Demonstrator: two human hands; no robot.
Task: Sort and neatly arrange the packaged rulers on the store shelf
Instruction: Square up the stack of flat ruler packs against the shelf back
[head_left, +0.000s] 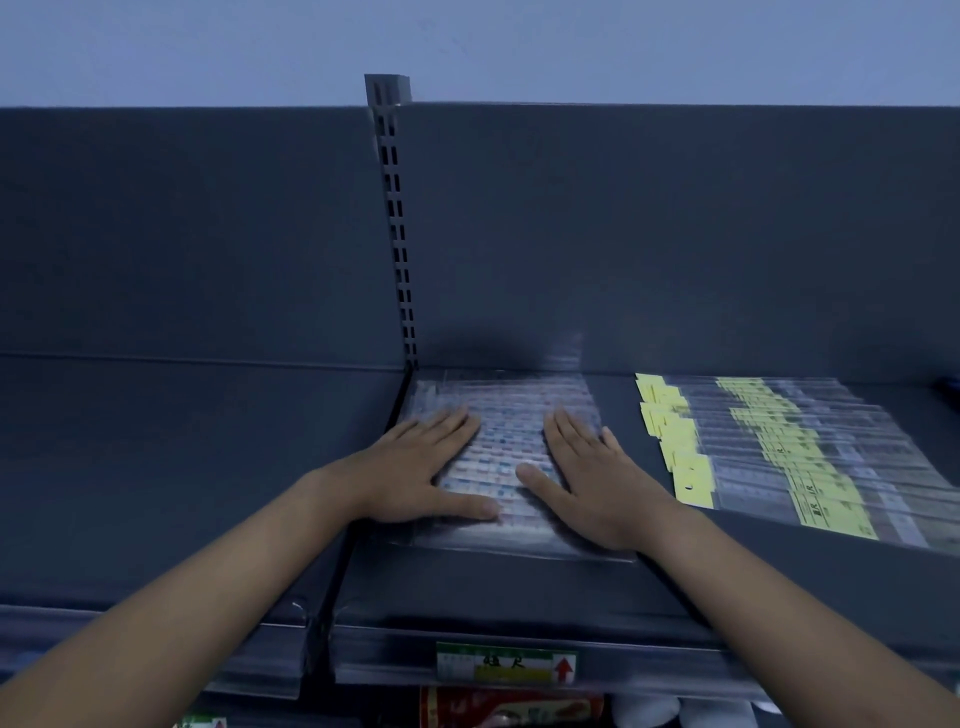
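A flat batch of clear-packaged rulers (511, 434) with small coloured markings lies on the dark shelf (519, 587), tight against the left corner by the upright. My left hand (431, 467) presses flat on its left side, fingers straight. On its right side rests my right hand (592, 478), flat too, with the thumb spread toward the left hand. Further right, a second row of packaged rulers (810, 457) with pale yellow labels lies fanned out, apart from both hands.
A slotted metal upright (397, 223) divides the shelf bays; the left bay (197, 441) is bare. A green and yellow price tag (506, 662) sits on the shelf's front rail. Red packaged goods (509, 709) show on the shelf below.
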